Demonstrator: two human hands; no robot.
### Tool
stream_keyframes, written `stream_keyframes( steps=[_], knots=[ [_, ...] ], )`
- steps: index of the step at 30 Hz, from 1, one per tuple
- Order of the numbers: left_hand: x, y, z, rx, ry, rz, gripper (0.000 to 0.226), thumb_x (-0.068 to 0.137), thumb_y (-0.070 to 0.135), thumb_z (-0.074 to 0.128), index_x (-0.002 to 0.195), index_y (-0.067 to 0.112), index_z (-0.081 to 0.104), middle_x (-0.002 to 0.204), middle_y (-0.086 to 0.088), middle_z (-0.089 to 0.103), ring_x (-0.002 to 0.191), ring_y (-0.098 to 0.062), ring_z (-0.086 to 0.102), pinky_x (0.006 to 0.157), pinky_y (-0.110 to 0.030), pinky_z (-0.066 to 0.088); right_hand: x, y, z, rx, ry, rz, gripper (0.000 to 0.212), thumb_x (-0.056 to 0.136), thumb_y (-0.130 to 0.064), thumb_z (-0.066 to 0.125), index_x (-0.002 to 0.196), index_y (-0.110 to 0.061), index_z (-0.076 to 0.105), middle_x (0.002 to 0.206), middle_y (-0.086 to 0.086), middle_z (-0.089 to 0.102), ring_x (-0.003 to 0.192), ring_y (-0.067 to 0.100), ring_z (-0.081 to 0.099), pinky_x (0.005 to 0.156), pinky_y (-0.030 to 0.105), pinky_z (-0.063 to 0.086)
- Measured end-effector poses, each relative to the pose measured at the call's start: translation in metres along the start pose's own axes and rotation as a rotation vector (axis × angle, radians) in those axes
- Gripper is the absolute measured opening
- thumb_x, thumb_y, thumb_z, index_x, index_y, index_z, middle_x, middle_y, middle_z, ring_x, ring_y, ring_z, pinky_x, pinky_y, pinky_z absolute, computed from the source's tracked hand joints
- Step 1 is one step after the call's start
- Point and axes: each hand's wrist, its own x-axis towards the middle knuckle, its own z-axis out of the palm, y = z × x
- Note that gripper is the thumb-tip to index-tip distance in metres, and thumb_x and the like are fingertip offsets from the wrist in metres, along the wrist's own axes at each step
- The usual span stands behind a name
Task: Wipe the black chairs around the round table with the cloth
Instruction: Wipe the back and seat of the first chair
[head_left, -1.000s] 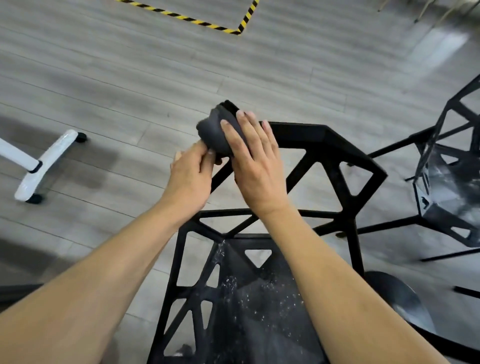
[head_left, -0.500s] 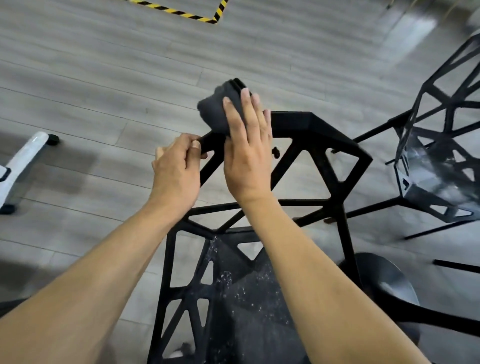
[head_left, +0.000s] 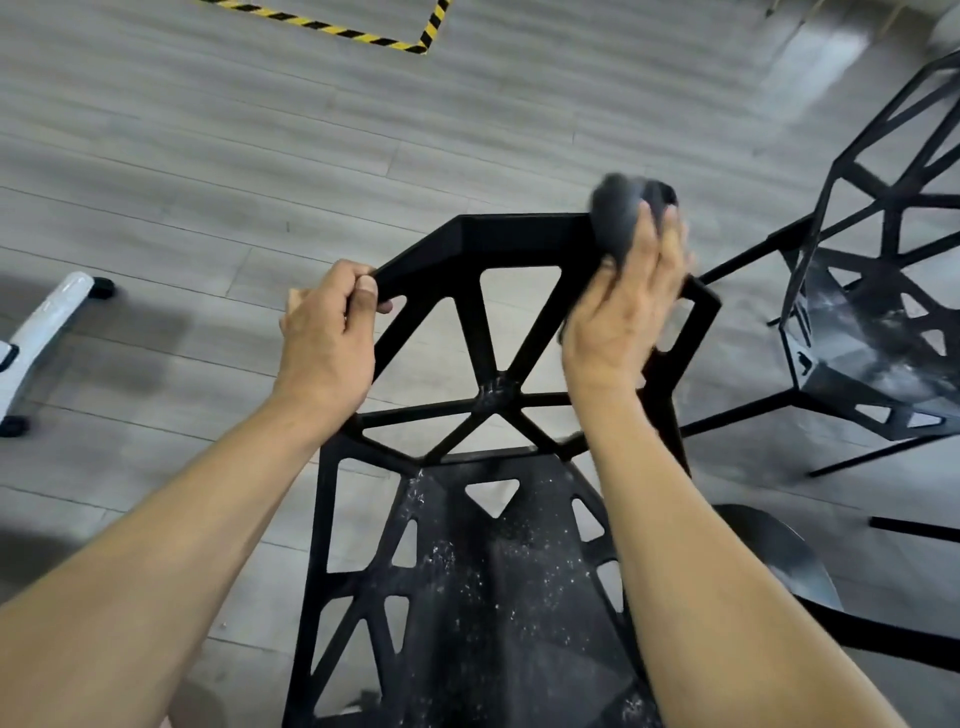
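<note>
At the far right corner of the near chair's (head_left: 498, 395) backrest top rail, the right hand (head_left: 626, 306) presses a dark cloth (head_left: 621, 213) onto the frame; the cloth is bunched over the corner, blurred w/ motion, so the exact fold can't be told. Fingers lie fairly straight over the cloth, palm down on it, pressing more than pinching; thumb is hidden. Left hand (head_left: 327, 332) is closed round the left end of the same rail, thumb on the near face & fingers wrapped behind, prob. to brace the chair so the light open frame doesn't shift or tip under the wiping push. Both forearms reach out over the seat, which is speckled w/ pale dust, so I'd judge the seat not yet cleaned. A second black chair (head_left: 883, 312) stands well apart at right, its seat also smudged. A dark rounded base (head_left: 779, 551) shows near right, poss. the round table's foot, can't be sure. White wheeled leg (head_left: 47, 322) at left; yellow-black tape (head_left: 332, 26) on the far floor.
</note>
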Motion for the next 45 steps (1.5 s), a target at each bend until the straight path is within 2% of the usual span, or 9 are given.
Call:
stream_keyframes(
  steps=[6,10,13,22,29,32,35,37,45],
  knots=[
    [0.004,-0.006,-0.003,-0.033,0.011,0.033,0.024,0.106,0.038,0.034,0.102,0.035,0.057,0.084,0.025,0.066,0.11,-0.032,0.056,0.096,-0.052,0.044,-0.024,-0.077,0.034,0.1,-0.211,-0.386,0.05,0.095,0.005,0.049,0.143,-0.005,0.053,0.153,0.02,0.043,0.146,0.036,0.036,0.123,0.051,0.022],
    [0.005,-0.01,0.001,-0.026,0.005,0.043,0.024,0.108,0.036,0.034,0.103,0.034,0.057,0.085,0.026,0.066,0.11,-0.031,0.055,0.097,-0.035,0.039,0.004,-0.034,0.018,-0.063,-0.191,-0.591,0.053,0.092,0.008,0.047,0.142,-0.007,0.055,0.148,0.02,0.049,0.14,0.034,0.046,0.119,0.049,0.031],
    [0.005,-0.005,0.005,-0.007,0.033,0.023,0.025,0.109,0.031,0.034,0.104,0.028,0.059,0.086,0.023,0.065,0.112,-0.031,0.051,0.091,-0.013,0.024,0.023,0.014,-0.007,-0.145,-0.209,-0.366,0.057,0.092,0.002,0.046,0.148,-0.007,0.046,0.153,0.018,0.043,0.144,0.031,0.038,0.123,0.049,0.024],
    [0.006,-0.005,0.002,-0.04,0.001,0.023,0.026,0.107,0.033,0.035,0.104,0.028,0.061,0.085,0.025,0.065,0.111,-0.031,0.053,0.098,-0.044,0.04,0.023,0.016,-0.012,-0.233,-0.039,0.057,0.039,0.096,-0.022,0.045,0.127,-0.004,0.058,0.117,0.019,0.06,0.105,0.04,0.054,0.094,0.046,0.038],
    [0.004,0.003,0.002,-0.012,0.002,0.014,0.027,0.108,0.027,0.034,0.107,0.022,0.061,0.087,0.016,0.066,0.105,-0.028,0.046,0.096,-0.046,0.037,0.019,-0.075,0.031,-0.14,-0.266,-0.369,0.032,0.089,-0.025,0.05,0.11,-0.006,0.065,0.098,0.017,0.062,0.087,0.038,0.056,0.079,0.045,0.038],
    [0.007,-0.005,-0.002,0.001,0.015,0.022,0.027,0.105,0.022,0.038,0.082,0.023,0.051,0.073,0.01,0.056,0.088,-0.035,0.049,0.077,-0.045,0.039,-0.01,-0.122,0.047,-0.022,-0.385,-0.536,0.032,0.087,-0.027,0.05,0.103,-0.005,0.068,0.091,0.015,0.062,0.081,0.036,0.056,0.076,0.045,0.039],
    [0.004,-0.006,-0.005,0.014,0.013,0.024,0.034,0.105,0.017,0.04,0.072,0.027,0.041,0.067,0.012,0.049,0.079,-0.03,0.045,0.067,-0.035,0.028,-0.015,-0.119,0.045,-0.005,-0.391,-0.649,0.032,0.093,-0.028,0.048,0.104,-0.007,0.069,0.091,0.012,0.063,0.082,0.035,0.057,0.078,0.044,0.04],
    [0.005,-0.004,-0.003,-0.017,0.002,0.057,0.027,0.105,0.025,0.038,0.084,0.028,0.054,0.075,0.015,0.06,0.089,-0.031,0.054,0.075,-0.041,0.039,-0.003,-0.101,0.039,-0.062,-0.375,-0.69,0.033,0.094,-0.028,0.048,0.108,-0.007,0.068,0.093,0.012,0.064,0.085,0.036,0.058,0.084,0.044,0.042],
    [0.003,-0.003,-0.002,-0.026,-0.002,0.062,0.027,0.108,0.028,0.037,0.112,0.022,0.064,0.091,0.016,0.067,0.106,-0.024,0.05,0.085,-0.032,0.035,0.054,0.004,-0.011,-0.221,-0.294,-0.04,0.043,0.097,-0.033,0.033,0.116,-0.002,0.056,0.107,0.02,0.06,0.098,0.04,0.055,0.081,0.044,0.036]
  ],
)
